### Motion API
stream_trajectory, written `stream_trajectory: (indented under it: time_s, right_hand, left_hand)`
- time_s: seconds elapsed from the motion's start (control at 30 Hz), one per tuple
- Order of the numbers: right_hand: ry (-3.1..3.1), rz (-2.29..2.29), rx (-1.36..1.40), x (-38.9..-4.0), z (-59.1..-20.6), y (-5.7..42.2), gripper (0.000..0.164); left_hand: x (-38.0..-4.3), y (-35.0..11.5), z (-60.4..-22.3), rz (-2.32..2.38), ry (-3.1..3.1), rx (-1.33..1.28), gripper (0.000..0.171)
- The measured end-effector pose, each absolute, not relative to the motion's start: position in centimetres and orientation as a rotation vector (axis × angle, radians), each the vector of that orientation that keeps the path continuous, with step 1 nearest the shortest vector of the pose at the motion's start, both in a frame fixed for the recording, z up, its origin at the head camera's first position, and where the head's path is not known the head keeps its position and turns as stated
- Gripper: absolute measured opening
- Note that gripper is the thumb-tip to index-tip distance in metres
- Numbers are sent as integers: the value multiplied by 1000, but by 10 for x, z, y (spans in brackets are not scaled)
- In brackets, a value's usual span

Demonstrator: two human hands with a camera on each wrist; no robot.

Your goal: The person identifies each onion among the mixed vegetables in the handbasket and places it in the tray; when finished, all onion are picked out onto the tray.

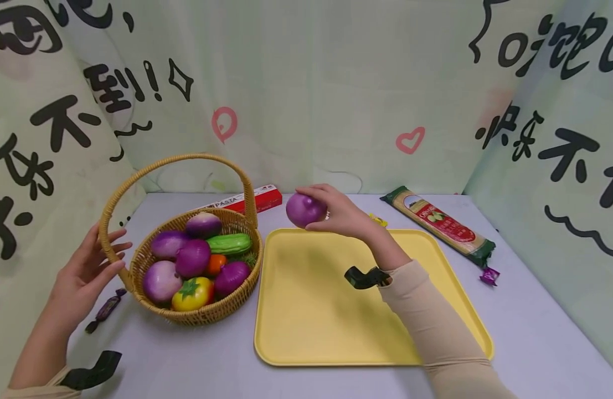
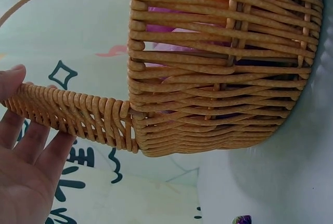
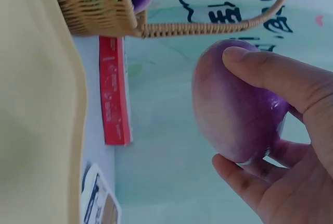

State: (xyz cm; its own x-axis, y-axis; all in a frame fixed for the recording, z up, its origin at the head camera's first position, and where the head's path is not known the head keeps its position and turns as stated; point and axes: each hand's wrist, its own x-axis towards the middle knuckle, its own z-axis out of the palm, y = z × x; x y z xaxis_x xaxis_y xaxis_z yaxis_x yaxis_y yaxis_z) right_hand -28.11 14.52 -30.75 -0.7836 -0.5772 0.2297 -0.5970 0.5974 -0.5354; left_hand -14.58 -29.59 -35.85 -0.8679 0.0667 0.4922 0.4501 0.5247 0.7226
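A wicker basket (image 1: 206, 318) stands on the left, filled with several vegetables: purple onions (image 1: 193, 258), purple-and-white eggplants (image 1: 161, 281), a green cucumber-like one (image 1: 230, 244) and a yellow-red tomato-like one (image 1: 192, 295). My left hand (image 1: 89, 274) holds the lower left part of its arched handle (image 2: 78, 110), thumb on one side and fingers on the other. Over the far edge of a yellow tray (image 1: 336, 310), my right hand (image 1: 338, 213) grips a smooth, round purple vegetable (image 3: 237, 104) with a pale patch, thumb on one side and fingertips opposite.
Behind the basket lies a red and white pasta box (image 1: 268, 198). A pasta packet (image 1: 438, 224) lies right of the tray, with a purple wrapped candy (image 1: 489, 276) by its near end. Another dark wrapped candy (image 1: 106, 311) is near the left wrist. Printed curtains (image 1: 311, 83) enclose the table.
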Motion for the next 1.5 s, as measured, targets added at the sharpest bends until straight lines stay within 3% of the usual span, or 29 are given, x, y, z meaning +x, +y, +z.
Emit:
stream_trajectory:
  time_s: [0.83, 1.5]
  right_hand:
    - [-2872, 1277, 985, -313, -389, 134, 73]
    - [-2997, 1254, 1083, -307, -404, 126, 73]
  left_hand:
    - [-146, -297, -361, -1294, -2372, -398, 84]
    - [-144, -294, -358, -1303, -2374, -394, 83]
